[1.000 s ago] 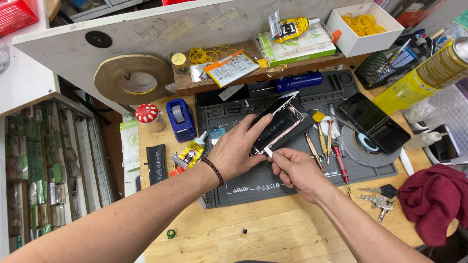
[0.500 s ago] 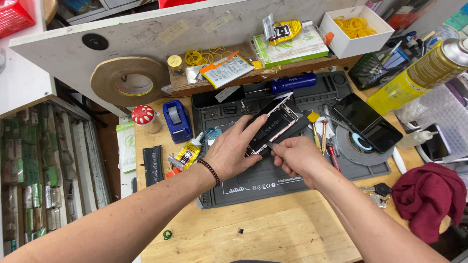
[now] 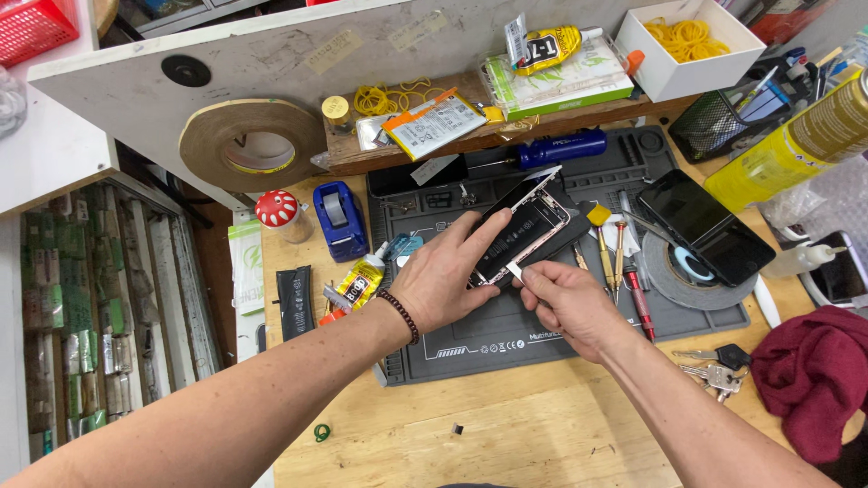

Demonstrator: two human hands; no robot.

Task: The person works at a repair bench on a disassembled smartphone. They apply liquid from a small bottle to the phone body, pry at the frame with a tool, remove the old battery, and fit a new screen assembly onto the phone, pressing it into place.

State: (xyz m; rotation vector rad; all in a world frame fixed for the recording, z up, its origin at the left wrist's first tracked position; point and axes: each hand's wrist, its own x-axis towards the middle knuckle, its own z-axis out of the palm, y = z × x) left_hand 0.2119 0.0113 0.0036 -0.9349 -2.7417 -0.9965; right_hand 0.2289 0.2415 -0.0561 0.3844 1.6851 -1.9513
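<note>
At the centre of the frame, the left hand [image 3: 448, 285] holds an opened phone [image 3: 523, 237] tilted above the grey mat [image 3: 506, 348], its fingers curled around the phone's lower edge. The right hand [image 3: 570, 303] pinches a small flat metal tool [image 3: 514, 269] between thumb and forefinger, its tip touching the phone's bottom corner. Screwdrivers [image 3: 615, 258] lie just right of the phone, and a blue tape dispenser [image 3: 338, 217] stands to its left on the wooden surface [image 3: 506, 434].

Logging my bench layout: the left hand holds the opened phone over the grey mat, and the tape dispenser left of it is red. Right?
Not quite. In the head view, the tape dispenser is blue, not red. The rest stands: the left hand holds the opened phone over the grey mat.
</note>
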